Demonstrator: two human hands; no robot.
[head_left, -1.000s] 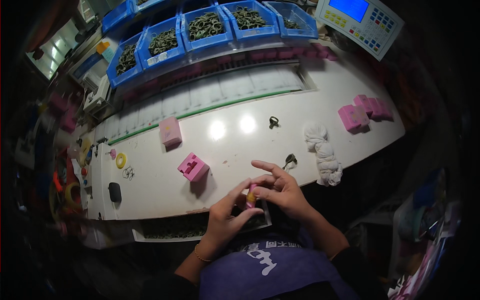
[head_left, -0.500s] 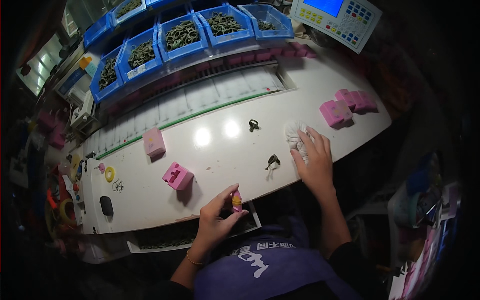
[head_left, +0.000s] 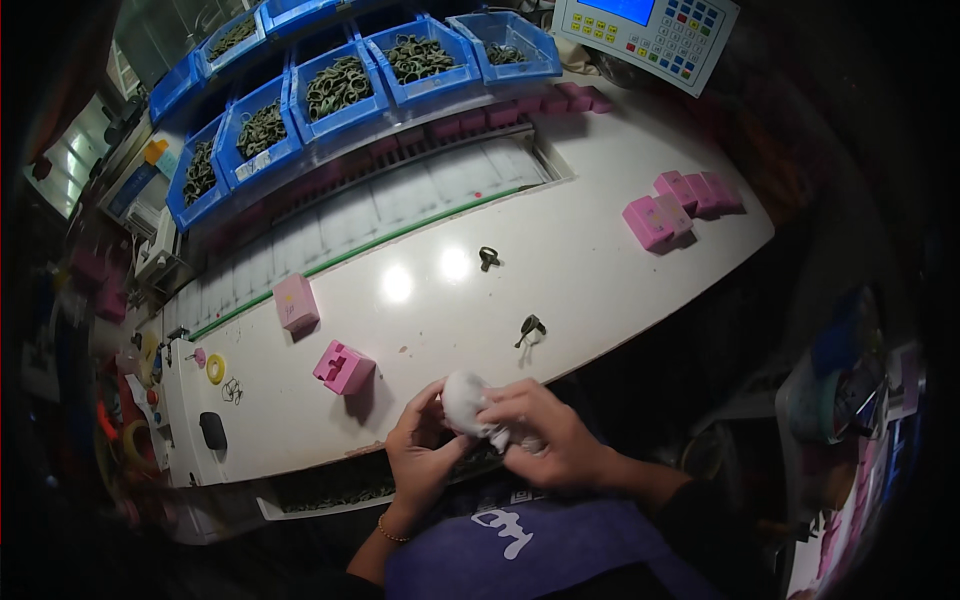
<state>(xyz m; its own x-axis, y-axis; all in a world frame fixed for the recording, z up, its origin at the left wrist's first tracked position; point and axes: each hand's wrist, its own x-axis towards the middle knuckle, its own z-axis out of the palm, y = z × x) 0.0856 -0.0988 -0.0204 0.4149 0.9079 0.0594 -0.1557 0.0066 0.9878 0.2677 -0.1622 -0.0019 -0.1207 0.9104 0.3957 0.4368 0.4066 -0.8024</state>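
Head view: a bunched white cloth (head_left: 462, 400) sits between the person's two hands, just off the near edge of the tabletop (head_left: 590, 235), with its rounded end toward the upper left and its crumpled tail slanting down and right. The right hand (head_left: 545, 428) has its fingers closed on the cloth from the right, somewhat blurred; the left hand (head_left: 420, 457) curves around from the left, thumb and forefinger bent and apart at the cloth's near-left side. Whether the left fingers grip anything behind the cloth cannot be told, as the fabric covers that spot. The cloth lies directly between both sets of fingers, its long axis running roughly toward the right palm, and neither hand is clearly nearer, since both meet it. Beyond the hands on the tabletop, a dark green ring-shaped piece (head_left: 532, 328) is the nearer of two, and another dark green ring (head_left: 488, 259) lies farther back. Left of them stand a slotted pink block (head_left: 352, 376) and a paler pink block (head_left: 296, 303). Below the tabletop's near edge, a pale-rimmed drawer (head_left: 268, 508) contains dark pieces.
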